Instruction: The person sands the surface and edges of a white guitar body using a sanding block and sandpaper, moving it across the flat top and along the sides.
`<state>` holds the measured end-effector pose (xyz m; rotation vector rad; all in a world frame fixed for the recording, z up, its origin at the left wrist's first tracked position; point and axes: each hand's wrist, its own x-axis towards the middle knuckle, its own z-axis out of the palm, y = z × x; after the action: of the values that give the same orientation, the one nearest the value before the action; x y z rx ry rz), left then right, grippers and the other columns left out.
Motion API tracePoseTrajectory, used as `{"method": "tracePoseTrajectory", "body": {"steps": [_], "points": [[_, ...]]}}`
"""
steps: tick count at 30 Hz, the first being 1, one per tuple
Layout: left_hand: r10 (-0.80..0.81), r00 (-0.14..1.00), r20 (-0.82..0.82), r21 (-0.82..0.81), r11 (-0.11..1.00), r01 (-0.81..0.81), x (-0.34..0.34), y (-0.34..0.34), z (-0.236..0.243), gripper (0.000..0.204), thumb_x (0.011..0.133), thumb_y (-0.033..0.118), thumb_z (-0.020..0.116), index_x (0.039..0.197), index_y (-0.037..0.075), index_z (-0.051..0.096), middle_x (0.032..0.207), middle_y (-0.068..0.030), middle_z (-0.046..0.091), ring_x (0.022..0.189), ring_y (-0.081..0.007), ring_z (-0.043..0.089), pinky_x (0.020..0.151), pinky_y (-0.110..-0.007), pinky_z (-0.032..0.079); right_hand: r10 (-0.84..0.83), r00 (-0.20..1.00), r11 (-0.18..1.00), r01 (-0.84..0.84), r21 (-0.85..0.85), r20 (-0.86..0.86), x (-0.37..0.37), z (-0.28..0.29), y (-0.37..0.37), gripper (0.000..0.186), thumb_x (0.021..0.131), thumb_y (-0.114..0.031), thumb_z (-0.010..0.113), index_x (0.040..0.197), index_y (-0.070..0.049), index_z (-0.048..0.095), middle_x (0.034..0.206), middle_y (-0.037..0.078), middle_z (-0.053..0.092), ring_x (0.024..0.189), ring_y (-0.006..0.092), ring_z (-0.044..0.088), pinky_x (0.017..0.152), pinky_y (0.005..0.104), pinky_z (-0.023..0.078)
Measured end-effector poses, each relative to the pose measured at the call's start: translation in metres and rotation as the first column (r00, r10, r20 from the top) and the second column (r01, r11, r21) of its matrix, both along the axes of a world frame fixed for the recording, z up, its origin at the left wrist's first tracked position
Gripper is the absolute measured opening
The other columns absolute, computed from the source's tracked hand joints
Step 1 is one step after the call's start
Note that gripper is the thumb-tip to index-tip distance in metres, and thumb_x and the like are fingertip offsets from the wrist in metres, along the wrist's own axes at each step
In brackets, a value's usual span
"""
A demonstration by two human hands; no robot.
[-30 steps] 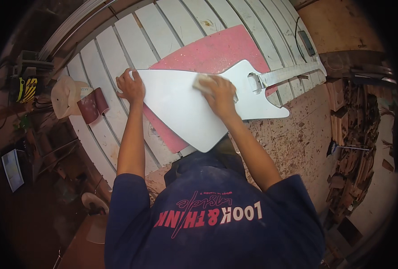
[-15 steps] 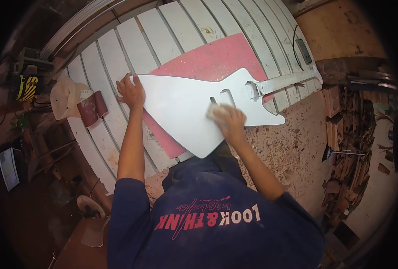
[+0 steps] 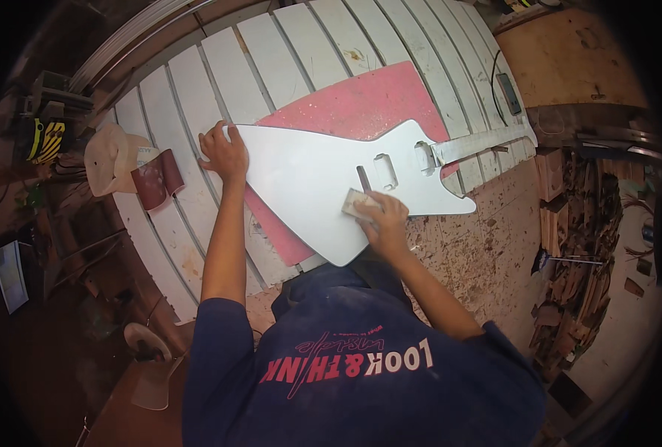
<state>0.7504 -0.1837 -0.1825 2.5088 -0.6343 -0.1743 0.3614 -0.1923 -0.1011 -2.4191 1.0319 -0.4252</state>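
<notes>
A white, angular guitar body (image 3: pixel 293 186), with cut-out pickup cavities and a long pale neck (image 3: pixel 480 138) to the right, lies flat on a pink board (image 3: pixel 346 93). My left hand (image 3: pixel 225 153) grips its upper left edge with bent fingers. In my right hand (image 3: pixel 387 223) is a small beige block (image 3: pixel 360 201), pressed against the white face below the middle cavity. To the left, a reddish-brown curled sheet of sandpaper (image 3: pixel 156 179) rests by a crumpled beige cloth or paper (image 3: pixel 107 160).
The white slatted bench (image 3: pixel 182 112) carries a dark power strip (image 3: pixel 506 93) at the back right. Stacked wood offcuts (image 3: pixel 562 298) lie beyond on the right. On the left are a black machine with yellow stripes (image 3: pixel 44 141), a screen (image 3: pixel 10 276) and a seat (image 3: pixel 144 343).
My right hand and the block have moved down from the middle of the body, uncovering the cavities. The body sits slightly lower in view. My left hand keeps its grip on the edge.
</notes>
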Motion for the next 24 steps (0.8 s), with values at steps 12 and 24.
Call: {"method": "tracePoseTrajectory", "body": {"steps": [12,24], "points": [[0.009,1.0,-0.03,-0.023,1.0,-0.01,-0.002,0.001,-0.007,0.039,0.107,0.043,0.052,0.137,0.022,0.065,0.15,-0.0062,0.053,0.157,-0.0356,0.026,0.116,-0.079,0.01,0.084,0.996,0.996,-0.084,0.001,0.038,0.022,-0.005,0.025,0.052,0.081,-0.016,0.083,0.13,-0.029,0.073,0.14,0.007,0.062,0.132,0.0313,0.053,0.107,0.0517,0.035],[-0.226,0.974,-0.008,-0.186,0.957,0.221,0.042,0.031,-0.029,0.045,0.111,0.036,0.043,0.15,0.023,0.06,0.158,-0.0177,0.052,0.154,-0.037,0.038,0.122,-0.07,0.015,0.11,0.992,0.988,-0.103,-0.114,0.062,0.081,-0.019,0.026,0.049,0.084,-0.02,0.082,0.131,-0.032,0.073,0.139,0.006,0.064,0.124,0.0291,0.059,0.104,0.0491,0.037]]}}
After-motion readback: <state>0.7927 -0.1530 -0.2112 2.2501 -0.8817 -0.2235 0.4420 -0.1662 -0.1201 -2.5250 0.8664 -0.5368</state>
